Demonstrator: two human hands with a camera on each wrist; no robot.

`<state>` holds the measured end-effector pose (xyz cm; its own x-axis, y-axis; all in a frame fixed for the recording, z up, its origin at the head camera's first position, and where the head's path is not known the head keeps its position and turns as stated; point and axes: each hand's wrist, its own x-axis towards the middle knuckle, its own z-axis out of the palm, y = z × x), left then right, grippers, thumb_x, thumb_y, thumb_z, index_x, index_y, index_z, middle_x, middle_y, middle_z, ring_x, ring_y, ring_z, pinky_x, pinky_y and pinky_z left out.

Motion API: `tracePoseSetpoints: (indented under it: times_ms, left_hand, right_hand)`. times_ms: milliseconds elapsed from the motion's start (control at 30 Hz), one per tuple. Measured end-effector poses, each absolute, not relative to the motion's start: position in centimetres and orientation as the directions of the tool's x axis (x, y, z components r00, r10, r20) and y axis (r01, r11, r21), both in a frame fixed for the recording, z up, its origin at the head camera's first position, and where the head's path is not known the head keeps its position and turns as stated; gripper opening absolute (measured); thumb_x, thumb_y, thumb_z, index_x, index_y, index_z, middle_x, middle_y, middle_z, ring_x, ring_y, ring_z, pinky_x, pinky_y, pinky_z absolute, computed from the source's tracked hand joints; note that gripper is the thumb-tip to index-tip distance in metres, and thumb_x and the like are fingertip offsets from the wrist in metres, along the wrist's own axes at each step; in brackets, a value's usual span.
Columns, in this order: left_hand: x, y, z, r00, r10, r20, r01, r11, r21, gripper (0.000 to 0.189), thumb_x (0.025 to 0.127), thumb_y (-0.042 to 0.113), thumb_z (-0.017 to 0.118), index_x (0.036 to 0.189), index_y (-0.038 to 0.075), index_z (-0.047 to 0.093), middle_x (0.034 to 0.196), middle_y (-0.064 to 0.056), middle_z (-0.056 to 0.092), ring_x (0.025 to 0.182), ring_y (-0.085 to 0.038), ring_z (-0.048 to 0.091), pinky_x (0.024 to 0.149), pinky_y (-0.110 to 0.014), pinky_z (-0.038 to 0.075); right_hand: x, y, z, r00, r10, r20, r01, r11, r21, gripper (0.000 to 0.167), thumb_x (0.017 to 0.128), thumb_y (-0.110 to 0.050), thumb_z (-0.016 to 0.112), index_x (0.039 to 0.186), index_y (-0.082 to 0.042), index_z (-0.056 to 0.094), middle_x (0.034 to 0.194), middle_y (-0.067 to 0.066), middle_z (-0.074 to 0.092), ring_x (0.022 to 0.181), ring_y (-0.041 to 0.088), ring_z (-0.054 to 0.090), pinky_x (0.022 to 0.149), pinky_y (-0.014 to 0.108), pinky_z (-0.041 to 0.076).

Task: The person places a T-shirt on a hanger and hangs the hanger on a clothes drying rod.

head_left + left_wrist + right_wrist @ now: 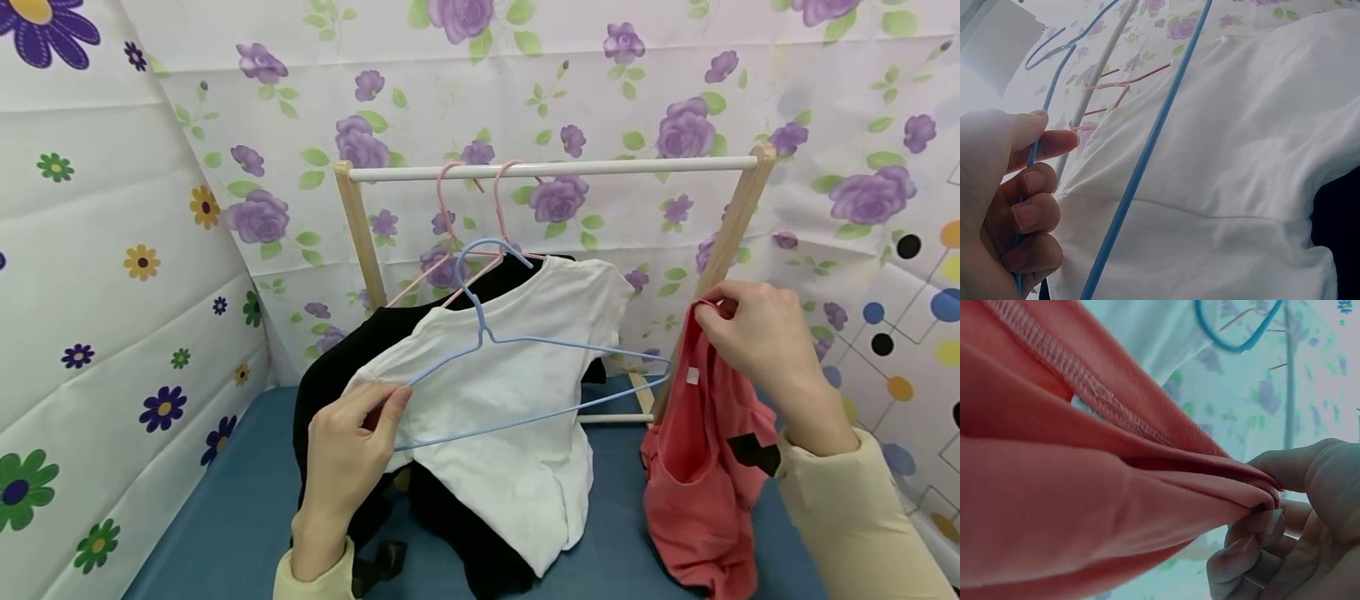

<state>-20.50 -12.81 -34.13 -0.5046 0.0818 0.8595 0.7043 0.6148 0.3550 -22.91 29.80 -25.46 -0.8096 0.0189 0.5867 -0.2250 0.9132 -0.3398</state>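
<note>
My left hand (348, 454) grips one end of a blue hanger (525, 340), its fingers curled round the wire in the left wrist view. The hanger's hook points up, and its far end reaches close to a coral-red garment (697, 508). Pinched at the top by my right hand (765, 346), this garment hangs down with its neckline gaping and a small white label inside. Behind the blue hanger, a white shirt (517, 392) hangs in front of a black garment (330, 367). How its lower end meets the blue surface is partly out of view.
A rack with a white rail (600, 167) and wooden posts (360, 233) stands at the back. Two pink hangers (497, 200) hook over the rail. Beneath lies a blue surface (232, 492), with flower-patterned sheets (300, 125) behind and at the sides.
</note>
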Motion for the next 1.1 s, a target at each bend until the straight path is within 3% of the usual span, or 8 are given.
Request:
tracePoseSetpoints:
  times_ms: [233, 567, 800, 1100]
  left_hand:
    - [-20.4, -12.9, -34.0, -0.508, 0.078, 0.858, 0.706, 0.608, 0.363, 0.005, 0.090, 0.013, 0.072, 0.090, 0.010, 0.076, 0.084, 0.001, 0.071, 0.064, -0.011, 0.060, 0.056, -0.021, 0.041]
    - [-20.4, -13.0, -33.9, -0.504, 0.058, 0.862, 0.681, 0.641, 0.354, 0.007, 0.090, 0.015, 0.072, 0.090, 0.010, 0.076, 0.084, 0.001, 0.071, 0.063, -0.012, 0.061, 0.056, -0.025, 0.043]
    - [-20.7, -12.7, -34.0, -0.490, 0.045, 0.871, 0.695, 0.623, 0.358, 0.007, 0.090, 0.014, 0.072, 0.090, 0.009, 0.076, 0.086, 0.000, 0.072, 0.067, -0.013, 0.063, 0.058, -0.026, 0.045]
    - [-21.0, -12.0, -34.4, -0.495, 0.027, 0.868, 0.716, 0.579, 0.391, 0.007, 0.091, 0.012, 0.071, 0.090, 0.006, 0.075, 0.088, -0.001, 0.072, 0.075, -0.015, 0.066, 0.065, -0.024, 0.048]
  right_hand:
    - [-22.5, 27.4, -25.2, -0.737, 0.047, 0.675, -0.273, 0.892, -0.360, 0.017, 0.090, -0.009, 0.057, 0.092, -0.001, 0.072, 0.064, 0.008, 0.062, 0.054, 0.022, 0.051, 0.047, 0.032, 0.038]
    - [-22.3, 25.4, -25.7, -0.703, 0.074, 0.707, -0.308, 0.865, -0.396, 0.015, 0.090, -0.011, 0.059, 0.087, -0.004, 0.072, 0.058, 0.004, 0.057, 0.053, 0.021, 0.048, 0.048, 0.030, 0.036]
    - [-21.3, 25.1, -26.9, -0.691, 0.184, 0.699, -0.268, 0.833, -0.484, 0.020, 0.092, -0.017, 0.061, 0.094, -0.003, 0.075, 0.072, 0.010, 0.065, 0.065, 0.020, 0.051, 0.054, 0.023, 0.039]
    - [-20.8, 24.9, -29.1, -0.661, 0.237, 0.712, -0.351, 0.741, -0.572, 0.016, 0.091, -0.019, 0.068, 0.097, -0.006, 0.075, 0.081, 0.009, 0.069, 0.062, 0.003, 0.054, 0.059, 0.011, 0.041]
